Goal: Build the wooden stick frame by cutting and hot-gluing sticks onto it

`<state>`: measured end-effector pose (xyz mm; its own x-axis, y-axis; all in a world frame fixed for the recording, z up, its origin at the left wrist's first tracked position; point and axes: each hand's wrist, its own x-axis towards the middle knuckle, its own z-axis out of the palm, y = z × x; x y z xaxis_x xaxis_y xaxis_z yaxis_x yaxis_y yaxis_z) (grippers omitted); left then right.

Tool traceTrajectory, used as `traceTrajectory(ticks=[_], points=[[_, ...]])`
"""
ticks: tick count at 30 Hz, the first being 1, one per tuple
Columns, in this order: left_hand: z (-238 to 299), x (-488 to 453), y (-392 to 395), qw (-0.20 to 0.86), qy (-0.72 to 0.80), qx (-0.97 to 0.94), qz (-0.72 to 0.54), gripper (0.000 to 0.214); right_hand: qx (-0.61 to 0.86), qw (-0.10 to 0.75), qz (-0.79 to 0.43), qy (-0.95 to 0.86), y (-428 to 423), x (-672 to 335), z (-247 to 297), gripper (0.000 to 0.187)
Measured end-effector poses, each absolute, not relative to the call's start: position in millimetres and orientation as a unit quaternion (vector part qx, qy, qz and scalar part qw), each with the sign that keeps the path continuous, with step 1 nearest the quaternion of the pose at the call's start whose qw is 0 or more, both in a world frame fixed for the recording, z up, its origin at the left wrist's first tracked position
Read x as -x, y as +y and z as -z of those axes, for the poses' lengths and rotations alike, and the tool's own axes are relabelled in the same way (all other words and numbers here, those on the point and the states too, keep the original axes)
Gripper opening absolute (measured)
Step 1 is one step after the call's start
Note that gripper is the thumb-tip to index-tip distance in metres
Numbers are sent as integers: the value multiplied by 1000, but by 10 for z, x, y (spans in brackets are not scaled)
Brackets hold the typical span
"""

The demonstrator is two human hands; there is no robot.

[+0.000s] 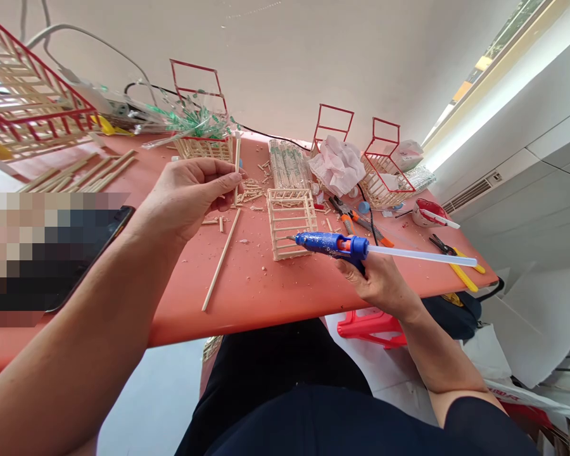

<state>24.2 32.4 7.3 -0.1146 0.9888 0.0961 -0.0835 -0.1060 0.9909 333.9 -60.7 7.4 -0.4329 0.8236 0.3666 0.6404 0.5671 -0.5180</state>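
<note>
My left hand [202, 183] pinches a thin wooden stick [237, 166] upright between thumb and fingers, over the orange table. In my right hand [389, 285] is a blue hot glue gun [330, 243], its nozzle pointing left and a long clear glue stick [418, 254] jutting from its back. Behind the nozzle stands a small frame of wooden sticks [292, 218], built like a little crate with several rungs. A loose wooden stick [221, 259] lies on the table between my left hand and that frame.
Short stick offcuts [249, 190] are scattered behind the frame. Pliers [356, 218], yellow-handled cutters [460, 263] and a red cup [427, 212] lie to the right. Red-trimmed stick baskets [387, 174] line the back. More sticks [85, 174] and a pixelated screen [52, 253] are at left.
</note>
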Motion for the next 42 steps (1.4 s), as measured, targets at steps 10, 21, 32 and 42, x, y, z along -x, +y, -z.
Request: traceTrajectory(ticks=[10,21,32,42], points=[[-124,-283,315,477,493,-443,-577,13,420,309,-123,-844,-600,-3366,-48,21],[-40,-222,363,471,473,-471,-577,6,430,303,-101,-845,-600,-3336,-48,19],[-77,-251,333,463,482,-471,-576,4,425,309,-92,-846,-587,-3343,-38,19],[-100,-259,324,463,482,-468,-578,4,435,305,-95,-842,-606,-3364,-25,26]])
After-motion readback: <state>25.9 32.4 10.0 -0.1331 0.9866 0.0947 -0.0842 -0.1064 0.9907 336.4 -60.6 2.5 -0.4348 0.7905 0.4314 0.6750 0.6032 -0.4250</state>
